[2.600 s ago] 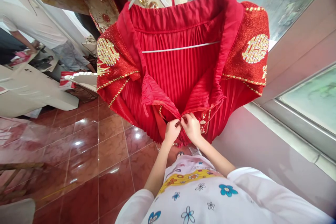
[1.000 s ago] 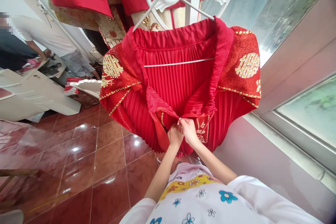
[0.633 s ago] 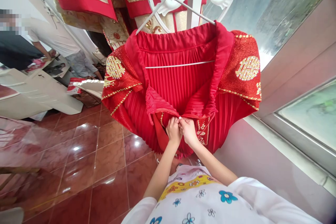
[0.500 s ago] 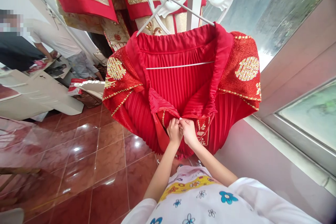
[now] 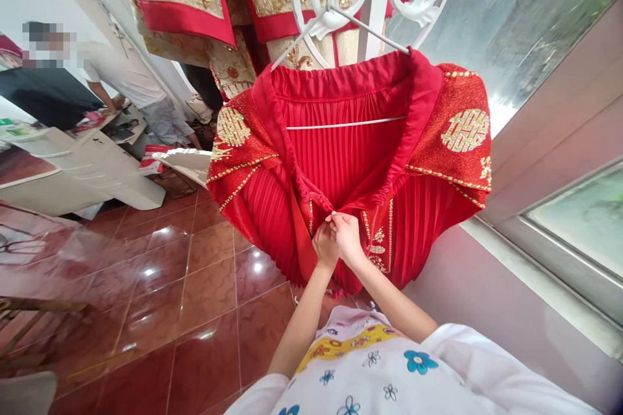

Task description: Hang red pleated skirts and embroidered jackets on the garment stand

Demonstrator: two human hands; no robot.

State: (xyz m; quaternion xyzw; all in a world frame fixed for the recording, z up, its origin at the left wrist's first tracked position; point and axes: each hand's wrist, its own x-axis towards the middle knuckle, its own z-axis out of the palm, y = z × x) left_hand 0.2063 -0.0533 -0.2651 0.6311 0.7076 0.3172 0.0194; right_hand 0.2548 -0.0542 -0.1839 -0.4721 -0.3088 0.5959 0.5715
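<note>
A red pleated skirt [image 5: 335, 155] with gold beading and round embroidered emblems hangs from a white wire hanger [image 5: 348, 124]. Its waistband dips to a V at the front, where both my hands meet. My left hand [image 5: 325, 243] is closed on the waistband edge, its fingers curled. Close against it, my right hand [image 5: 346, 237] pinches the same edge at the point of the V. The fingertips overlap, so any small fastening between them is hidden.
The hanger hooks on a white scrolled metal frame [image 5: 374, 26]. Cream-and-gold garments [image 5: 185, 16] with red hems hang behind. At left, a person in a white shirt [image 5: 121, 71] leans over a white desk [image 5: 111, 175]. A window frame [image 5: 574, 220] stands at right, above glossy red floor tiles [image 5: 209, 279].
The view has shifted, so the scene sits slightly farther right. The front waistband edges look pulled straighter and closer together at my fingers. Both hands keep their hold.
</note>
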